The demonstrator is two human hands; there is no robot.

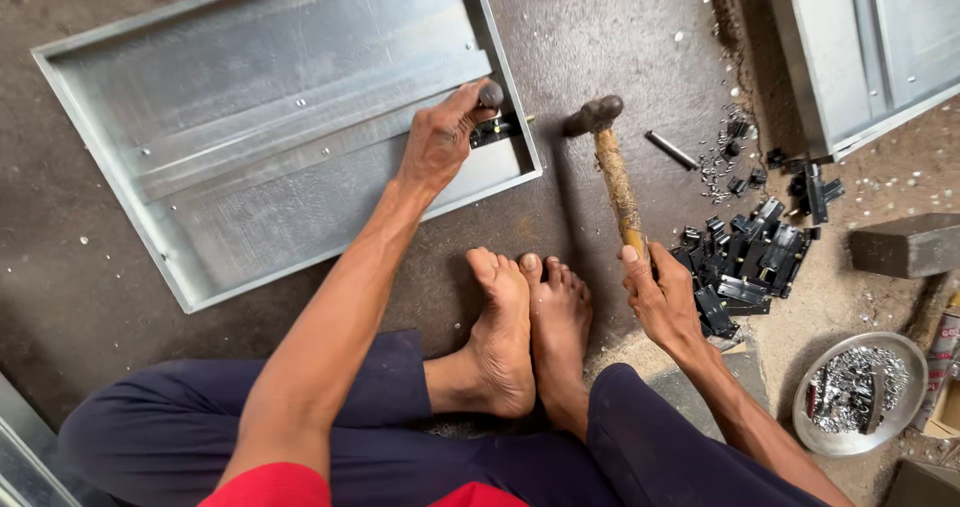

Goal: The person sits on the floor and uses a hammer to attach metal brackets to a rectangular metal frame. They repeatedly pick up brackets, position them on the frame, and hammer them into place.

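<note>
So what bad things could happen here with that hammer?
The hammer in the right hand might miss the punch and hit the left hand that grips it at the metal tray. The bare feet are on the floor beside loose black metal pieces, which may cut.

Soft, even daylight fills the scene, bright enough to show fine texture on the dark floor (600,27). The galvanised metal tray (250,97) gives a pale, diffuse sheen without harsh glare. Shadows are faint and short; the hammer (610,162) throws a soft one to its left. Focus is sharp at the centre. The wide lens bends and stretches the frame edges slightly.
</note>
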